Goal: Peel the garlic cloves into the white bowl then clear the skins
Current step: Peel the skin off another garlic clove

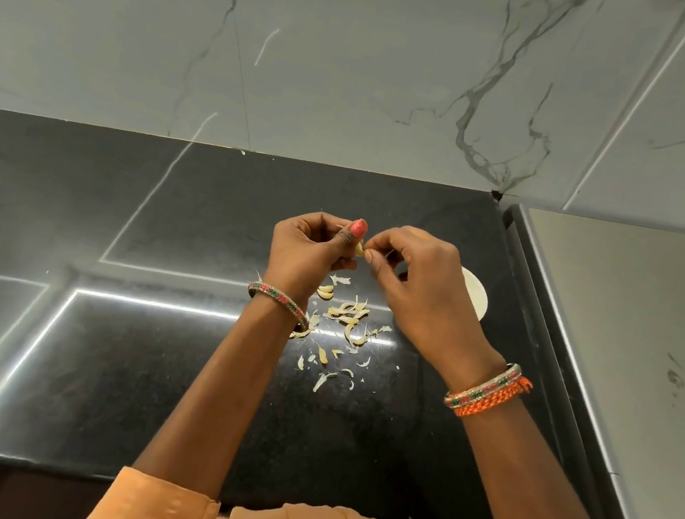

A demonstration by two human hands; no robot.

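My left hand [306, 249] grips a pale garlic clove [360, 249] between thumb and curled fingers, held above the black counter. My right hand [414, 274] meets it from the right and pinches the clove's tip or its skin with thumb and forefinger. The white bowl [477, 297] stands on the counter just behind my right hand, mostly hidden by it. Beneath the hands lie a few unpeeled cloves [325, 292] and a scatter of several dry skins [349, 318], trailing toward me to a skin flake [323, 378].
The black polished counter [138, 362] stretches left and toward me. A grey marble wall [318, 55] rises behind it. On the right a raised steel edge [543, 333] borders a lighter surface [648, 371].
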